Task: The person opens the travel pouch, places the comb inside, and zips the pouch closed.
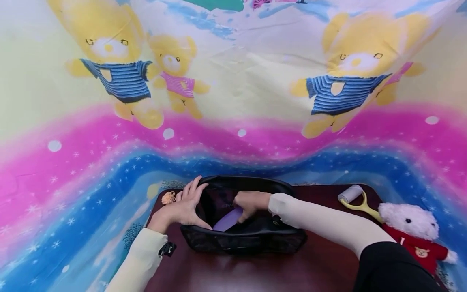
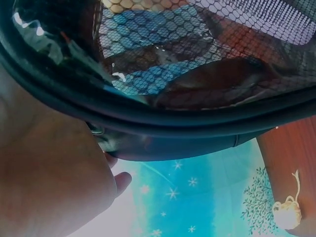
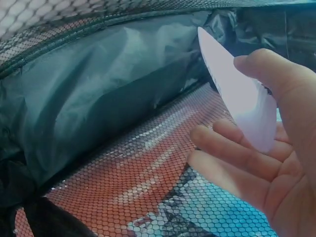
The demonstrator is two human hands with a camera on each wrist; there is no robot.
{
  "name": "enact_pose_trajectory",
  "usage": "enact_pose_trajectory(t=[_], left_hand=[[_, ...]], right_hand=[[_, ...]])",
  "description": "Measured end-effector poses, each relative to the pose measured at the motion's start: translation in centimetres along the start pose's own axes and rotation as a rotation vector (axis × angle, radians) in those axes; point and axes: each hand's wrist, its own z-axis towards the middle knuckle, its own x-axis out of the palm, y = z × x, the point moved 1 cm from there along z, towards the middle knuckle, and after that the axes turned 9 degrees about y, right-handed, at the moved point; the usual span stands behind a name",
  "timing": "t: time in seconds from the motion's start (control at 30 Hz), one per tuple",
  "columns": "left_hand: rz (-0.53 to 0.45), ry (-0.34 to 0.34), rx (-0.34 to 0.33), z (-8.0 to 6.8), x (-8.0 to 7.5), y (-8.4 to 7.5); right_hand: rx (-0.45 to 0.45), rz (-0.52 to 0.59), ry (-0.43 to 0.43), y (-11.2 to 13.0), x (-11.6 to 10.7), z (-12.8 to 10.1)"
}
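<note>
One black mesh pouch [image 1: 243, 239] sits on the dark red tabletop [image 1: 255, 271], near the middle of its far edge. The left hand [image 1: 184, 205] braces the pouch's left rim with straight, spread fingers, keeping the mouth open. The right hand [image 1: 251, 205] is inside the opening; its thumb and curled fingers [image 3: 232, 148] pinch one flat lilac piece [image 3: 242, 96], held tilted above the mesh floor and beside the dark lining.

To handle this well, in my judgement: keep the rim pulled wide with the left hand, hold the lilac piece by its edge so it passes the zip line without snagging, and keep the pouch flat on the tabletop.

Count of the other items: one small orange hair tie [image 1: 168, 198] at the far-left corner, one lint roller [image 1: 355, 198] with a yellow handle towards the far-right corner, and one white teddy bear [image 1: 414, 233] in a red top at the right edge.
</note>
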Motion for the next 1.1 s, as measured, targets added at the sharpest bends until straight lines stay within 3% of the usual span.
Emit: enact_pose_trajectory(t=[0.23,0.43,0.6,0.73,0.9,1.1], left_hand=[[0.005,0.006,0.0,-0.1,-0.3,-0.4],[-0.002,0.014,0.006,-0.1,-0.3,-0.8],[-0.002,0.009,0.008,-0.2,-0.2,-0.7],[-0.03,0.008,0.016,-0.3,0.0,-0.7],[-0.067,-0.005,0.034,-0.5,0.2,-0.6],[-0.065,-0.109,0.076,-0.8,0.2,-0.3]], right_hand=[[0.08,0.051,0.045,0.8,-0.7,-1.2],[0.208,0.237,0.256,1.7,-2.2,-3.0],[0.148,0.336,0.35,2.2,-5.0,-5.2],[0.068,0.406,0.321,2.3,-7.7,-7.4],[0.034,0.419,0.214,2.6,-11.1,-10.4],[0.017,0.4,0.086,3.2,-13.3,-14.1]])
